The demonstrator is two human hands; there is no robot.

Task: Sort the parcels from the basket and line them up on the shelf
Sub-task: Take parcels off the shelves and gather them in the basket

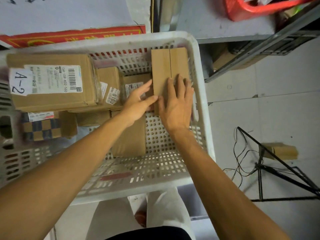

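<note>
A white perforated basket (pixel 199 70) holds several cardboard parcels. A plain long cardboard box (pixel 166 66) stands at the basket's right side. My right hand (pixel 176 104) lies flat on its near end with the fingers straight. My left hand (pixel 138 103) touches the same box's left edge, thumb and fingers spread. A big parcel (pixel 52 97) with an "A-2" label lies at the left. Smaller labelled parcels (pixel 110 84) sit in the middle, and a flat one (pixel 129 141) lies under my left wrist.
A grey metal shelf (pixel 259 42) rises at the upper right, with a red basket (pixel 249 9) on it. A black tripod stand (pixel 277 170) with cables and a small cardboard box (pixel 280 151) are on the tiled floor to the right. Red cardboard (pixel 72 36) lies behind the basket.
</note>
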